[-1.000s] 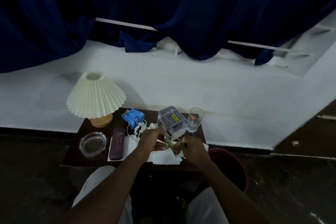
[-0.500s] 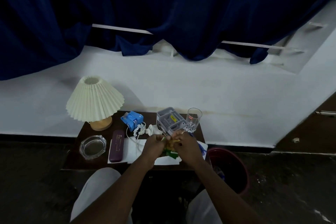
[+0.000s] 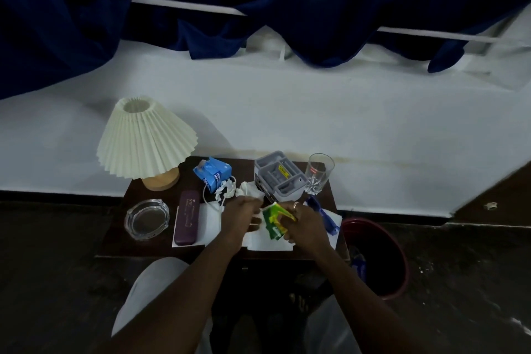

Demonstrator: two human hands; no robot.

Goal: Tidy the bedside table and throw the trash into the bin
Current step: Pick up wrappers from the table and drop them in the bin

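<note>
Green wrapper point(image 3: 274, 222) in left hand point(image 3: 240, 217) and right hand point(image 3: 305, 225); bedside table point(image 3: 118, 242) beneath

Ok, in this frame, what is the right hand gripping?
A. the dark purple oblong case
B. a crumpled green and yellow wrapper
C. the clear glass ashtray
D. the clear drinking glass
B: the right hand curls round the crumpled green and yellow wrapper above the dark wooden bedside table, with the left hand pinching its other edge.

Right hand point(image 3: 305, 224) grips green wrapper point(image 3: 273, 223)
</note>
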